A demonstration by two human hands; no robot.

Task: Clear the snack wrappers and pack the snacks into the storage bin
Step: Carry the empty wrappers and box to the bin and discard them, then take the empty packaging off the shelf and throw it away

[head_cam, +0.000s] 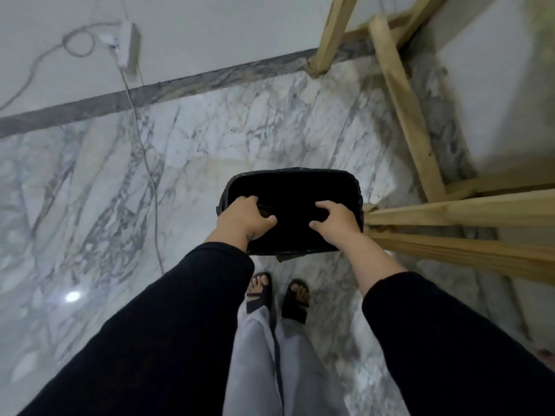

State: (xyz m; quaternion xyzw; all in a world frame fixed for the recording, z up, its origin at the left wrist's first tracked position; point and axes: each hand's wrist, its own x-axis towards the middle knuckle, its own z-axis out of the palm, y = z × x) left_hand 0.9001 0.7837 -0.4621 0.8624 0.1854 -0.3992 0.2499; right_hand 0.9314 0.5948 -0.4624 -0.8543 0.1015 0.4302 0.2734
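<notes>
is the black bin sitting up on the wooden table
No, the black bin stands on the marble floor beside the wooden frame, with both hands over its opening.

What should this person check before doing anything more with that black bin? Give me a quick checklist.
1. Left hand at the bin's rim: ok, fingers curl there.
2. Right hand holding something: cannot tell, fingers curled over the dark opening.
3. Wrappers inside bin: cannot tell, interior is black.
4. Bin standing upright on the floor: ok.
5. Wooden frame touching the bin's right side: cannot tell.
6. Cable away from the feet: ok.
</notes>
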